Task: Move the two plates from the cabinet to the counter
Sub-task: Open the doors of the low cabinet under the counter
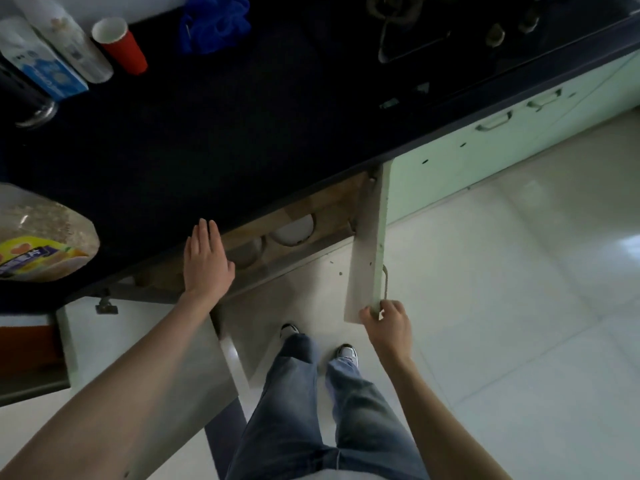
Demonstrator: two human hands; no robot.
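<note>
Under the dark counter (207, 140) the cabinet (332, 206) stands with both doors swung out. Inside on its shelf I see a white plate (293, 231) and, to its left, a greyer plate (246, 252) partly hidden by the counter's edge. My left hand (206, 261) is flat and empty at the counter's front edge, just left of the grey plate, fingers apart. My right hand (388, 323) grips the handle at the outer edge of the right cabinet door (369, 251).
On the counter stand a red paper cup (121, 46), a white bottle (65, 39), a blue-and-white carton (38, 60), a blue cloth (214, 22), a snack bag (38, 237) and a gas stove (450, 32). The left door (145, 355) hangs open. Pale green drawers (502, 147) continue right.
</note>
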